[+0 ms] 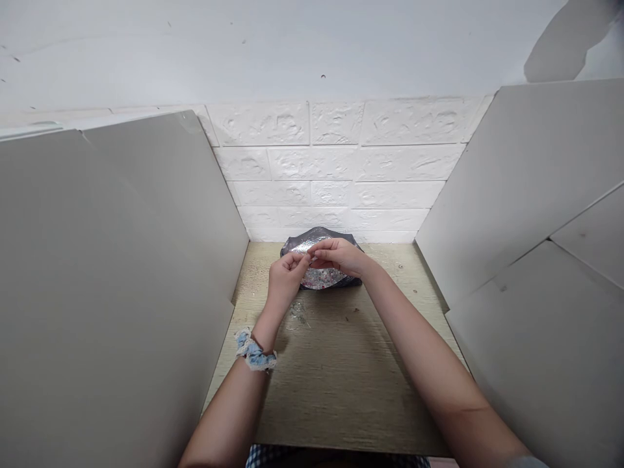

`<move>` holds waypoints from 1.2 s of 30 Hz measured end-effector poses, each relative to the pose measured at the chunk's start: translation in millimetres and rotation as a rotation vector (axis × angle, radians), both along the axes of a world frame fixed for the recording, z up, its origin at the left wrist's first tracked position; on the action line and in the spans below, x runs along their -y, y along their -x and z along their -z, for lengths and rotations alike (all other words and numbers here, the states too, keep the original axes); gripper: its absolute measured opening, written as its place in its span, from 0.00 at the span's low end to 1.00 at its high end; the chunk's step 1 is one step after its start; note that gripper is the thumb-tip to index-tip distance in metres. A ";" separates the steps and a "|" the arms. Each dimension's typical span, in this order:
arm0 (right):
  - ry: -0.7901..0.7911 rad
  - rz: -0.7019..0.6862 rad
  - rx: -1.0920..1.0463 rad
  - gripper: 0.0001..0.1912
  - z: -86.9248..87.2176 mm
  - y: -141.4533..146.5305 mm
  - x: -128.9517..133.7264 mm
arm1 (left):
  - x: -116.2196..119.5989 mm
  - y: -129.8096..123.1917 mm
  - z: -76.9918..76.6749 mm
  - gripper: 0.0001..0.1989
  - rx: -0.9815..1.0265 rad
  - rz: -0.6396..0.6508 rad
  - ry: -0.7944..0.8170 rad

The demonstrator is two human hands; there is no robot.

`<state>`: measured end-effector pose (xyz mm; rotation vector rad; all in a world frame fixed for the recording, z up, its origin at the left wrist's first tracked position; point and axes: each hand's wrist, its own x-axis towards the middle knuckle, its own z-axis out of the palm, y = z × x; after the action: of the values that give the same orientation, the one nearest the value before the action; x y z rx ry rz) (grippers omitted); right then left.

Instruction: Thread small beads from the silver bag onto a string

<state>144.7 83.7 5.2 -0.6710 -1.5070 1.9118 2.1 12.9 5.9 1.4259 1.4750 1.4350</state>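
Observation:
A dark bag with a shiny silver inner lining (pixel 319 234) lies open against the far wall. Many tiny multicoloured bits, like beads (pixel 324 279), show in its mouth. Above it, my left hand (pixel 288 276) is closed in a pinch, thumb against forefinger. My right hand (pixel 345 257) pinches too, its fingertips meeting those of the left. Whatever lies between the fingertips is too small to make out. Both hands cover part of the bag. A blue and white scrunchie (pixel 256 351) circles my left wrist.
On the wooden table (pixel 341 383), a small clear tangle (pixel 297 311) lies just in front of the bag, with small specks about. Grey panels stand at the left (pixel 121 279) and right (pixel 526 227). A white brick-patterned wall (pixel 331 162) closes off the back.

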 end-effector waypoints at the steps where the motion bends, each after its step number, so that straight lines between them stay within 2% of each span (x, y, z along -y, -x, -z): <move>1: 0.001 0.000 0.010 0.14 -0.7 0.3 0.6 | -0.1 0.0 0.0 0.15 -0.002 0.003 0.002; 8: -0.047 -0.012 0.079 0.16 -5.4 2.4 3.7 | -1.7 1.4 1.1 0.15 -0.016 0.006 0.012; 13: -0.124 0.037 0.090 0.15 -4.1 4.5 2.6 | -2.1 1.5 1.8 0.14 0.033 0.017 0.016; 18: -0.341 0.164 0.195 0.16 -7.9 5.9 4.7 | -2.3 3.2 2.1 0.14 0.105 0.044 0.001; 24: -0.631 0.152 0.265 0.11 -30.5 5.6 21.7 | 0.4 3.8 0.9 0.15 0.349 0.256 0.060; 28: -0.753 0.203 0.303 0.08 -38.9 6.4 28.4 | 0.4 3.8 1.9 0.15 0.447 0.331 0.068; 32: -0.795 0.279 0.298 0.10 -37.5 7.5 27.2 | 0.8 4.4 0.8 0.12 0.518 0.350 0.080; 36: -0.775 0.327 0.332 0.12 -27.6 8.6 20.1 | 1.2 3.1 -0.8 0.11 0.552 0.328 0.083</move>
<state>136.0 63.6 32.7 -0.8125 -2.0076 0.8834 -1.0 11.7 6.8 1.0436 0.8967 1.3895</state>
